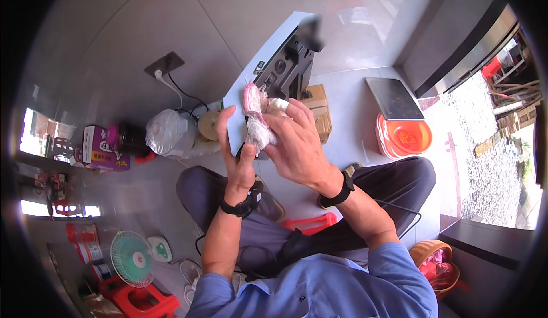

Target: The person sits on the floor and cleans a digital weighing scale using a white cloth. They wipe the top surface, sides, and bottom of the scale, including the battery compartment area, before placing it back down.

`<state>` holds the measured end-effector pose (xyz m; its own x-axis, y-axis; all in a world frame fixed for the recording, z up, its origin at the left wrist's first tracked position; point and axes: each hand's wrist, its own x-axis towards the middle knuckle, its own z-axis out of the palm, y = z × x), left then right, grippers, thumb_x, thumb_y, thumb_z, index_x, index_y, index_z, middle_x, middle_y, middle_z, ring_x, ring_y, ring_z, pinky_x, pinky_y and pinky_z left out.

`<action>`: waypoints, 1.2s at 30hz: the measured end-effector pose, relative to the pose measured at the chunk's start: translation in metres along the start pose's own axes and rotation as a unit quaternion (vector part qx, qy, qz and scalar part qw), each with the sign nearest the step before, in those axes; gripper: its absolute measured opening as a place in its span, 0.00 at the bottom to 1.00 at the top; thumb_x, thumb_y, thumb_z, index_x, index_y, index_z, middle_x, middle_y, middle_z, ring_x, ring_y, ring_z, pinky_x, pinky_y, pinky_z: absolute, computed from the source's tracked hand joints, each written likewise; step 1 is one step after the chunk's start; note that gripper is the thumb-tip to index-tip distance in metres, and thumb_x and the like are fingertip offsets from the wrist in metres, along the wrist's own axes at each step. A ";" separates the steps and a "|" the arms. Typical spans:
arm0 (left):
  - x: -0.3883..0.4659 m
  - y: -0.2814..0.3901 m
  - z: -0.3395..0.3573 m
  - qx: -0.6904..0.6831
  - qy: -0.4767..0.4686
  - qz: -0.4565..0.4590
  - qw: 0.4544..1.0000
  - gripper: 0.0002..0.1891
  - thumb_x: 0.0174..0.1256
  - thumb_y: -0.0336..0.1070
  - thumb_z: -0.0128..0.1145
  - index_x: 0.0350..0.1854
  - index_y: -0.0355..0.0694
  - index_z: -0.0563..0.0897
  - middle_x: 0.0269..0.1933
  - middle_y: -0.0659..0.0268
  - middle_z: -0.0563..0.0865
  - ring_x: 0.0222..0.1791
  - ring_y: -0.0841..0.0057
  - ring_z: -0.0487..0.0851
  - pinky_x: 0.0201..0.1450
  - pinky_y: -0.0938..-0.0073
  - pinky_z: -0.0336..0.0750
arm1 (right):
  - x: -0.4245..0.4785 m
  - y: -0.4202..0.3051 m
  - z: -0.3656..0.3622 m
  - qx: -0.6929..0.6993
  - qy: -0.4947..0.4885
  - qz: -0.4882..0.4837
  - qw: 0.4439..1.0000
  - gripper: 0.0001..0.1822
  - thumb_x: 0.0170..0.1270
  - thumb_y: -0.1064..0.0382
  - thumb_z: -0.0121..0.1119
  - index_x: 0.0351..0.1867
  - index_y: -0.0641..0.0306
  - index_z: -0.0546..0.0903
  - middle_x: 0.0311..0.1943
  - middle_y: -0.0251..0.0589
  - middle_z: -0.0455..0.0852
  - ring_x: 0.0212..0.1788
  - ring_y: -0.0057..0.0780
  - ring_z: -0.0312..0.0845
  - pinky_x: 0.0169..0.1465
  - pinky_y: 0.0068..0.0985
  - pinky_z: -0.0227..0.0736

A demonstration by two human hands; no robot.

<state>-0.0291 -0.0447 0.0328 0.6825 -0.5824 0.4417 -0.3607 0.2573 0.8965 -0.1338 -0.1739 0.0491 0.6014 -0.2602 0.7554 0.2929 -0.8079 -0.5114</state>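
My left hand (236,157) grips the near end of a black plastic appliance (282,72) with a pale blue face panel (246,85), held tilted above the floor. Its black side has a round knob or port and a small switch. What kind of appliance it is, I cannot tell. Bunched in my right hand (295,144) is a white and pink cloth (258,127), which lies against the appliance's black side near my left thumb. White tape wraps one finger of this hand. The far end of the appliance looks blurred, and the cloth and fingers hide part of its near end.
A cardboard box (319,112) stands behind my right hand. Farther right, a dark flat panel (394,98) rests on orange basins (421,136). Plastic-wrapped items (169,132) sit by the wall socket (165,64). A green fan (132,258) and a red stool (141,298) are lower left.
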 end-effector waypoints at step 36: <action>0.021 -0.018 -0.030 0.072 0.049 0.059 0.994 0.41 0.75 0.64 0.58 0.78 0.37 0.67 0.77 0.61 0.68 0.78 0.67 0.64 0.81 0.63 0.51 | -0.033 0.143 0.056 0.281 0.298 0.277 0.869 0.23 0.72 0.77 0.55 0.68 0.64 0.74 0.61 0.48 0.79 0.58 0.39 0.79 0.61 0.29 0.74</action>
<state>0.0106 -0.0383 0.0269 0.6865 -0.4753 0.5503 -0.5237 0.2019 0.8276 -0.0706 -0.2517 -0.0722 0.3238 -0.8899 0.3214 0.4987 -0.1282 -0.8572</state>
